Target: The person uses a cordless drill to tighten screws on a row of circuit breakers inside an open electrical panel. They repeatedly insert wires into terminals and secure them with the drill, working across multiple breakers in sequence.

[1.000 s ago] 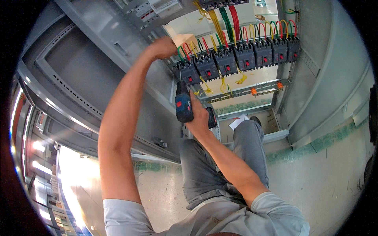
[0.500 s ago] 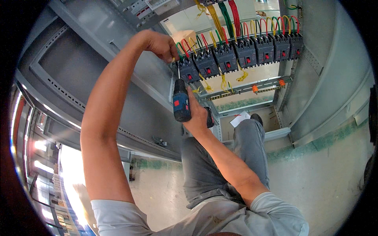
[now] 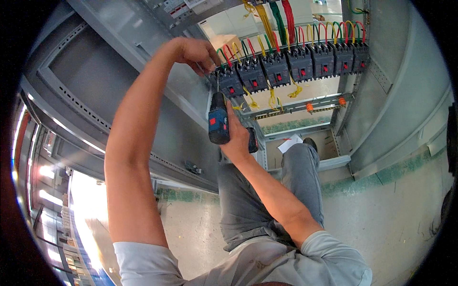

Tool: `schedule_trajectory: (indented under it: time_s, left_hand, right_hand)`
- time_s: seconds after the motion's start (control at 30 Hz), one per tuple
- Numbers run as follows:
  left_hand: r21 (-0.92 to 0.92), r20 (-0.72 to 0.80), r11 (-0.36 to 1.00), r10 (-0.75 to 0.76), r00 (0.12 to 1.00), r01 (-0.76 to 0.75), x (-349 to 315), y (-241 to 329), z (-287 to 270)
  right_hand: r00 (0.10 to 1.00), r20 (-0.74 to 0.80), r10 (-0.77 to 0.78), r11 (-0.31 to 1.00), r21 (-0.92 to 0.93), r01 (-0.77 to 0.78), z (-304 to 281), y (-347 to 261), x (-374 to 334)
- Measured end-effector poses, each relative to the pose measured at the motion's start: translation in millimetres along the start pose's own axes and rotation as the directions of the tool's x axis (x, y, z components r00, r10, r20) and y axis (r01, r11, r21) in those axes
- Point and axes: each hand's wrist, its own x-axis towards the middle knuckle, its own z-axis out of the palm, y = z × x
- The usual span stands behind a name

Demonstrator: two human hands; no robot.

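Note:
My right hand [image 3: 237,139] is wrapped round the grip of a blue-and-black cordless drill [image 3: 219,125]. The drill's long thin bit [image 3: 218,82] points up to the top left of the leftmost black circuit breaker [image 3: 229,83], which has a red toggle. At that same corner, the bent fingers of my left hand [image 3: 196,54] are drawn together by the end of the breaker row. What they pinch, if anything, is too small to make out. Green, red and yellow wires [image 3: 228,53] loop from the breaker's top, just right of those fingers.
More breakers [image 3: 299,66] run rightward along the cabinet frame, with yellow wire bundles [image 3: 272,99] hanging below. Orange insulators [image 3: 309,107] sit on a lower rail. Grey cabinet panels [image 3: 391,95] stand on both sides. White paper [image 3: 289,143] lies by my foot.
My left fingers have shifted slightly right and spread a little at the breaker's corner. The drill has risen slightly in view, its bit still at the leftmost breaker.

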Motion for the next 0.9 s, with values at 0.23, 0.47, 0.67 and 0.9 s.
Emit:
schedule_trajectory:
  time_s: [0.23, 0.47, 0.67, 0.9]
  left_hand:
    - [-0.066, -0.031, 0.996, -0.055, 0.998, 0.053, 3, 1, 27]
    - [0.175, -0.084, 0.984, -0.003, 0.996, 0.018, 30, -39, 10]
    - [0.309, -0.111, 0.950, 0.081, 0.990, -0.043, 39, -28, 13]
    - [0.339, -0.248, 0.935, 0.194, 0.949, -0.102, 56, -37, 9]
  right_hand:
    - [1.000, 0.018, -0.016, 1.000, 0.025, 0.016, -5, 10, -1]
    - [0.996, 0.039, 0.075, 0.990, 0.113, -0.079, -8, -2, -3]
    - [0.999, 0.014, 0.042, 0.997, 0.063, -0.043, -7, 8, -3]
    - [1.000, -0.009, 0.000, 0.999, 0.051, 0.001, -3, 13, -11]
